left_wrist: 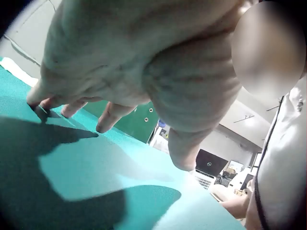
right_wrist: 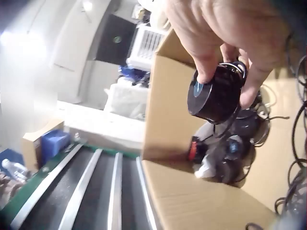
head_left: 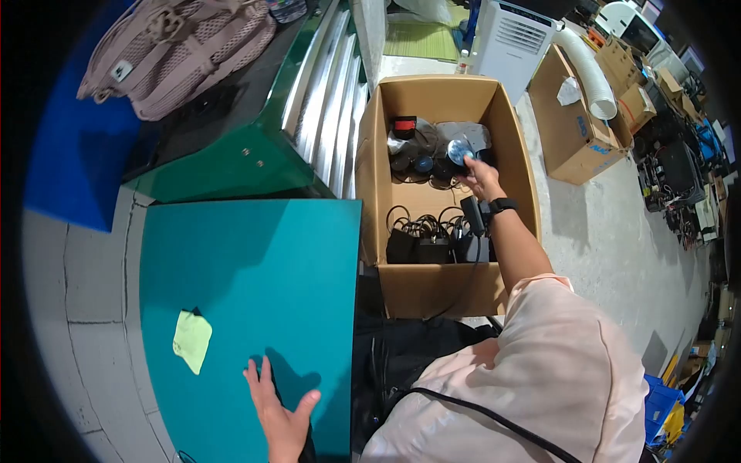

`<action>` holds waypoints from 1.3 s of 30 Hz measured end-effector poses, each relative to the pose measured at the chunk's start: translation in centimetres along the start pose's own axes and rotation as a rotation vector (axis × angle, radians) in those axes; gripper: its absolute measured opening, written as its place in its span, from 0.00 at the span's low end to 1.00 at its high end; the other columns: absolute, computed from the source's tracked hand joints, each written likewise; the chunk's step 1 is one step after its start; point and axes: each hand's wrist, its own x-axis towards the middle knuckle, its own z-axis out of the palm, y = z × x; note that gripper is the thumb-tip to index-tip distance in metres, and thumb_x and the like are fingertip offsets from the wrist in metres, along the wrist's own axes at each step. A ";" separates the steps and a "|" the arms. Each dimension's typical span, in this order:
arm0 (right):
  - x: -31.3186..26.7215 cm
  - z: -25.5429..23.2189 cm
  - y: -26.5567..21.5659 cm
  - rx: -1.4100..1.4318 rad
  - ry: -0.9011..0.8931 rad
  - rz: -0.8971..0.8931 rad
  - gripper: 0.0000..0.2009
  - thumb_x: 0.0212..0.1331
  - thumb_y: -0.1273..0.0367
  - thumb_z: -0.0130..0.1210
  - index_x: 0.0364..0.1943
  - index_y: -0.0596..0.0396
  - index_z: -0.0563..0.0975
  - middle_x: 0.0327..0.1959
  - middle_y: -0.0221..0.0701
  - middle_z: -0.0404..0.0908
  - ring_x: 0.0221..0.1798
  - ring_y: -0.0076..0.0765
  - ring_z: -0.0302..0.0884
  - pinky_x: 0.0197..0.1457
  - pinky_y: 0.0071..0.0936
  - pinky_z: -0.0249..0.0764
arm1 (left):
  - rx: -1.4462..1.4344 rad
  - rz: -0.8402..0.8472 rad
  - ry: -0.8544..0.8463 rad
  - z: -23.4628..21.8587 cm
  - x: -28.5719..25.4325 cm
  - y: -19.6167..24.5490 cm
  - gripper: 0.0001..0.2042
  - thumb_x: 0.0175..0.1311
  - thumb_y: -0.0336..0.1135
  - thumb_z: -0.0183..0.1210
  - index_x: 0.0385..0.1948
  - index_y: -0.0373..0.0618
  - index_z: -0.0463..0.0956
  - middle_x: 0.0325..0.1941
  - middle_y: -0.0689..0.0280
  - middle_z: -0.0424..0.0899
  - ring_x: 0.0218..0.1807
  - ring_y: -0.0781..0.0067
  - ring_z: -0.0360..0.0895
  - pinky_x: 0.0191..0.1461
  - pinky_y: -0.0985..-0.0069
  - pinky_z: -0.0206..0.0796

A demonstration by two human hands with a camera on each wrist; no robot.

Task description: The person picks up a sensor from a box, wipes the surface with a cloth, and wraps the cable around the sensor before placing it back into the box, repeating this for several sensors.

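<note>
Puck [right_wrist: 214, 98] is in the right hand [head_left: 484, 184], pinched in its fingers, over the far end of the box [head_left: 436, 91], beside other black units [head_left: 423, 164]. Squat, no clear long axis. Left hand [head_left: 282, 420] well apart: fingers spread, holding nothing, at the desk [head_left: 255, 255]; contact unclear.

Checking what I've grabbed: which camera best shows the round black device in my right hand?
Right wrist view: the black device appears large, its side visible. The head view shows it small; the left wrist view misses it.
</note>
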 end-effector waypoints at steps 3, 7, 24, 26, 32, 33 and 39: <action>7.4 -4.8 4.9 0.096 0.203 0.114 0.15 0.53 0.72 0.62 0.42 0.66 0.74 0.38 0.43 0.77 0.28 0.39 0.78 0.23 0.33 0.81 | 0.071 -0.105 -0.107 0.1 0.6 2.5 0.46 0.44 0.48 0.69 0.64 0.38 0.53 0.70 0.43 0.44 0.72 0.40 0.40 0.69 0.52 0.40; 9.8 -7.1 6.2 0.102 0.400 0.096 0.15 0.53 0.72 0.61 0.42 0.66 0.73 0.39 0.43 0.76 0.31 0.39 0.77 0.31 0.37 0.82 | 0.167 -0.204 -0.125 1.6 1.0 1.7 0.49 0.41 0.49 0.71 0.65 0.39 0.52 0.71 0.42 0.36 0.72 0.36 0.36 0.69 0.47 0.33; 24.4 -8.3 5.8 0.049 0.457 -0.013 0.20 0.58 0.66 0.58 0.53 0.52 0.67 0.43 0.38 0.75 0.35 0.40 0.77 0.26 0.33 0.77 | 0.254 -0.211 -0.384 1.1 1.7 0.4 0.61 0.37 0.36 0.74 0.65 0.36 0.28 0.68 0.33 0.24 0.70 0.33 0.25 0.69 0.46 0.23; 23.5 -7.4 4.6 -0.117 0.510 -0.002 0.16 0.56 0.60 0.57 0.42 0.57 0.73 0.35 0.37 0.76 0.30 0.39 0.76 0.26 0.34 0.76 | 0.270 -0.204 -0.408 0.9 1.8 0.0 0.62 0.36 0.34 0.74 0.65 0.35 0.25 0.67 0.32 0.23 0.70 0.33 0.24 0.69 0.46 0.22; 24.6 -9.1 5.3 -1.084 0.292 -0.164 0.23 0.52 0.56 0.59 0.43 0.63 0.75 0.40 0.43 0.78 0.36 0.36 0.77 0.44 0.34 0.74 | 0.210 -0.412 -0.209 2.1 1.1 -2.2 0.70 0.10 0.44 0.78 0.67 0.41 0.40 0.72 0.48 0.34 0.73 0.48 0.35 0.74 0.62 0.31; 22.6 -8.5 4.6 -0.892 0.143 -0.168 0.29 0.50 0.51 0.56 0.40 0.71 0.76 0.40 0.43 0.80 0.44 0.38 0.79 0.42 0.36 0.76 | 0.070 -0.397 -0.140 2.5 2.5 0.6 0.62 0.21 0.44 0.76 0.67 0.42 0.44 0.72 0.48 0.37 0.72 0.48 0.38 0.72 0.59 0.35; 9.0 -3.5 0.2 -1.355 -0.133 -0.508 0.18 0.54 0.65 0.58 0.43 0.67 0.76 0.43 0.37 0.78 0.41 0.34 0.74 0.46 0.30 0.73 | 0.152 -0.182 -0.190 1.5 1.5 -0.4 0.55 0.42 0.63 0.64 0.68 0.46 0.40 0.68 0.35 0.29 0.68 0.24 0.28 0.66 0.36 0.29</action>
